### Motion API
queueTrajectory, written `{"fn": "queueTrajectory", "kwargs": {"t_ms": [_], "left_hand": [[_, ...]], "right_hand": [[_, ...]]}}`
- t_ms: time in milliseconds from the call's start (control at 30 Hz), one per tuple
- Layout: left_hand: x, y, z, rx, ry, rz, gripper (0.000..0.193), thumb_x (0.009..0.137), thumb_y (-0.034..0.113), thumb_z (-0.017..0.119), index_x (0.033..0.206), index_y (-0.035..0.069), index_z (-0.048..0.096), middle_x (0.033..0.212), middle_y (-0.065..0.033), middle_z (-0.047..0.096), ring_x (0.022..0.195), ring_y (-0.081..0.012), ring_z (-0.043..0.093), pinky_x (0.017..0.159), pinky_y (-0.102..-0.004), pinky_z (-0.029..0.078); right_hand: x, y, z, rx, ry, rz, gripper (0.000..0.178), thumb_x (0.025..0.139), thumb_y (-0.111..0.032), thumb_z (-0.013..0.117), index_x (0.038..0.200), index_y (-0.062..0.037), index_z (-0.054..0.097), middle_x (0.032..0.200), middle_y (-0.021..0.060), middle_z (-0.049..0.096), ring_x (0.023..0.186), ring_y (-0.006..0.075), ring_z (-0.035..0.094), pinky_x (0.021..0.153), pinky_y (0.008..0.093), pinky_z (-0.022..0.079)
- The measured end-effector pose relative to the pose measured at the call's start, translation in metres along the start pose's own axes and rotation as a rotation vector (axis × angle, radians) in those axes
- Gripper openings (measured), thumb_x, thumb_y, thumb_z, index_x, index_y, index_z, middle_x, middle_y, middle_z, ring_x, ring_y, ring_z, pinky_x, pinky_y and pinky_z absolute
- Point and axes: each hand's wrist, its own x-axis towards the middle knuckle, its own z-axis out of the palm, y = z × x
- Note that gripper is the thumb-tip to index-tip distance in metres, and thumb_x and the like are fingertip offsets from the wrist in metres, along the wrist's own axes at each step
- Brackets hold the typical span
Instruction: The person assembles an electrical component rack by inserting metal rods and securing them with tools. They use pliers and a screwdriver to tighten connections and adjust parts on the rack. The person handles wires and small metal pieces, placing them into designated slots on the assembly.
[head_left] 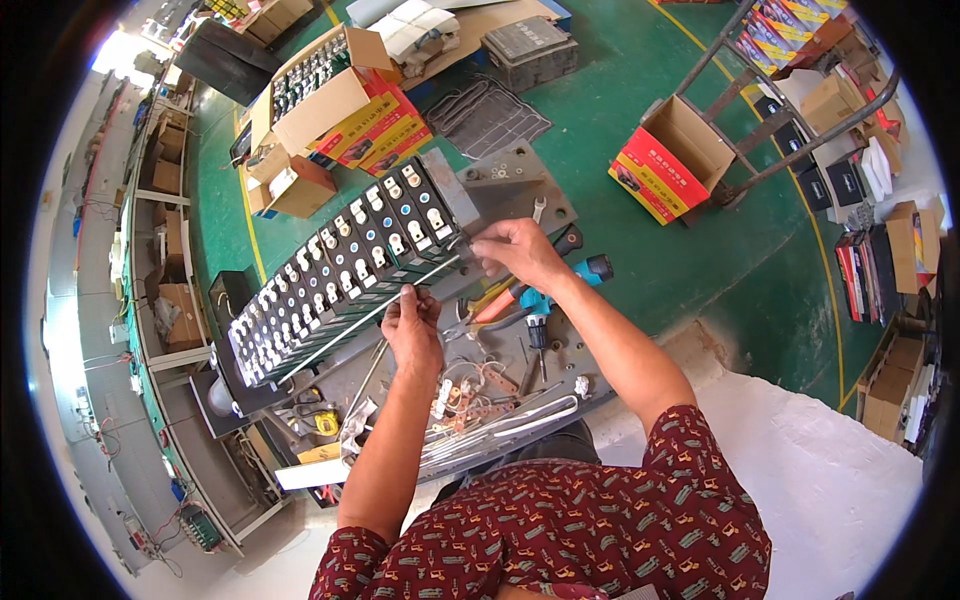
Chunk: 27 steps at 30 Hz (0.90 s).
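A long row of black battery cells with white terminals lies on a grey metal work plate. A thin metal rod runs along the near side of the row. My left hand grips the rod near its middle. My right hand pinches the rod's far end by the row's end plate. Pliers with orange handles and a blue cordless driver lie just below my right hand.
Copper strips, cables and small parts litter the plate near me. Open cardboard boxes stand on the green floor beyond, a red-sided box beside a hand cart at right. Shelving runs along the left.
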Motion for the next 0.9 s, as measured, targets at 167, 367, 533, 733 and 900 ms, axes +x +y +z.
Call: {"fn": "queueTrajectory", "kwargs": {"t_ms": [167,367,533,733,900], "left_hand": [[-0.002,0.001,0.004,0.013,0.036,0.005,0.021,0.092,0.023,0.071,0.091,0.007,0.057,0.082,-0.0043,0.065,0.070,-0.0127,0.061,0.064,-0.0273,0.055],[-0.003,-0.001,0.002,-0.006,-0.016,0.025,0.020,0.093,0.022,0.070,0.087,0.008,0.057,0.080,-0.0033,0.064,0.068,-0.0122,0.061,0.064,-0.0275,0.055],[-0.001,-0.001,0.002,-0.004,-0.009,0.022,0.021,0.093,0.022,0.069,0.088,0.007,0.056,0.081,-0.0043,0.064,0.069,-0.0127,0.061,0.066,-0.0275,0.057],[0.000,-0.003,0.000,-0.017,-0.045,0.036,0.020,0.094,0.022,0.068,0.089,0.006,0.056,0.083,-0.0055,0.065,0.070,-0.0133,0.062,0.068,-0.0278,0.057],[0.001,-0.001,-0.001,-0.076,-0.100,0.007,0.023,0.094,0.025,0.068,0.089,0.006,0.057,0.083,-0.0052,0.064,0.071,-0.0132,0.061,0.068,-0.0282,0.056]], "right_hand": [[0.000,0.001,0.002,-0.005,-0.004,-0.089,0.018,0.090,-0.007,0.068,0.101,0.0068,0.067,0.081,0.0067,0.068,0.070,0.0115,0.064,0.065,0.0262,0.055],[-0.001,0.015,0.003,-0.028,0.023,-0.251,0.019,0.090,-0.007,0.067,0.104,0.0068,0.067,0.084,0.0074,0.069,0.074,0.0114,0.065,0.069,0.0258,0.054],[-0.002,0.008,0.007,0.071,0.021,-0.118,0.019,0.092,-0.012,0.068,0.097,0.0061,0.066,0.077,0.0052,0.066,0.068,0.0102,0.062,0.061,0.0253,0.053],[-0.001,0.007,0.012,0.048,0.091,0.037,0.023,0.091,-0.020,0.071,0.090,0.0024,0.065,0.073,0.0026,0.062,0.060,0.0083,0.057,0.052,0.0247,0.051],[-0.004,0.012,0.025,0.204,0.193,0.032,0.024,0.091,-0.022,0.070,0.095,0.0014,0.067,0.079,0.0047,0.065,0.067,0.0114,0.062,0.057,0.0270,0.053]]}}
